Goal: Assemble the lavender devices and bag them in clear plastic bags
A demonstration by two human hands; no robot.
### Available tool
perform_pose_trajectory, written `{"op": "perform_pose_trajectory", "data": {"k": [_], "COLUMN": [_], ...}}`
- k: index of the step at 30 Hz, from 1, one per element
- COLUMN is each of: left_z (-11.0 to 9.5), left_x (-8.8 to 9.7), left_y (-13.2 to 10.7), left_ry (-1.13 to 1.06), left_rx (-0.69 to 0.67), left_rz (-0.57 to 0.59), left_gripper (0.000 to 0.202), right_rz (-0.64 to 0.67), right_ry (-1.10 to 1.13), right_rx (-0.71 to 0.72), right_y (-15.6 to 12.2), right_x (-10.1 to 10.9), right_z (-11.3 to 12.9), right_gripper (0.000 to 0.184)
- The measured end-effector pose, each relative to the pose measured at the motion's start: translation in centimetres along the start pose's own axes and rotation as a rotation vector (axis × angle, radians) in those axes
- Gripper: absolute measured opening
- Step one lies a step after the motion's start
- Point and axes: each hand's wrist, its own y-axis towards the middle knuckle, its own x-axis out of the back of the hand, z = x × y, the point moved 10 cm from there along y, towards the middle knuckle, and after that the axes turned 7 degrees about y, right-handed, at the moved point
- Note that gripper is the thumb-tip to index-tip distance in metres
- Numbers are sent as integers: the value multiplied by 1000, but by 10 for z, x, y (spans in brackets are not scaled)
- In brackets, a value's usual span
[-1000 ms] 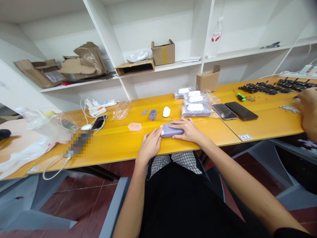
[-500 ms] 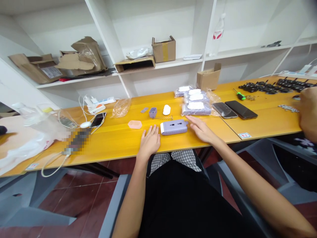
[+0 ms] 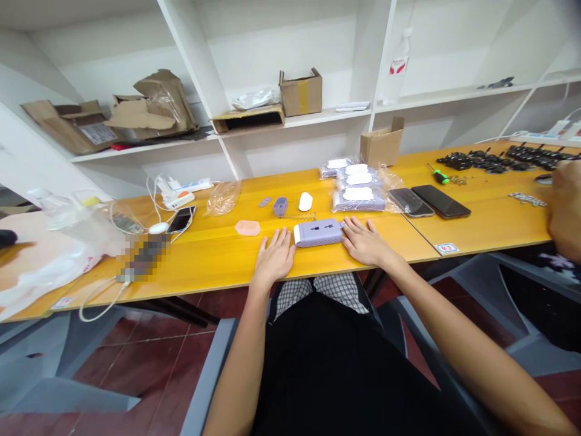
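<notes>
A purple plastic housing (image 3: 320, 233) with a white end and two dark slots lies on the yellow table between my hands. My left hand (image 3: 274, 255) rests flat at its left end, fingers spread. On the other side my right hand (image 3: 365, 242) lies palm down, fingertips by the housing's right end. Behind the housing are a coil spring (image 3: 298, 216), a small purple cup (image 3: 280, 206), a white oval part (image 3: 305, 201) and a flat purple plate (image 3: 265, 201). A translucent pink piece (image 3: 247, 227) sits left of my left hand.
Bagged purple units (image 3: 359, 198) stand behind my right hand, with two phones (image 3: 441, 201) beside them. A green screwdriver (image 3: 440, 177) and black parts (image 3: 485, 160) lie further right, near another person's hand (image 3: 565, 209). A power strip (image 3: 179, 198) and cables are at the left.
My right hand has come down flat onto the table, with its fingers more spread beside the housing. My left hand and the loose parts look unmoved.
</notes>
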Motion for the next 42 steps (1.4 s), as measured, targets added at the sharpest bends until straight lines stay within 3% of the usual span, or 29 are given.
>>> {"op": "perform_pose_trajectory", "data": {"k": [9, 16, 28, 31, 34, 37, 39, 42], "left_z": [-4, -4, -6, -1, 21, 63, 92, 122], "left_x": [0, 0, 0, 13, 48, 84, 92, 75], "left_y": [-3, -3, -3, -1, 3, 7, 10, 15], "left_ry": [123, 128, 65, 3, -59, -32, 4, 34], "left_rx": [48, 47, 36, 30, 76, 223, 322, 377], "left_rz": [115, 125, 77, -9, -209, -359, -336, -159], "left_gripper": [62, 63, 59, 54, 44, 45, 65, 98], "right_rz": [51, 77, 130, 147, 208, 254, 258, 261], "right_ry": [-77, -90, -78, -70, -51, -40, -10, 68], "right_rx": [-85, -98, -127, -127, -116, -67, -10, 28], "right_y": [-2, -3, -10, -9, -3, 10, 21, 35], "right_x": [2, 4, 7, 5, 3, 5, 9, 16], "right_z": [1, -1, -7, -11, -17, -22, -20, -19], "right_gripper": [69, 70, 70, 71, 71, 71, 68, 59]}}
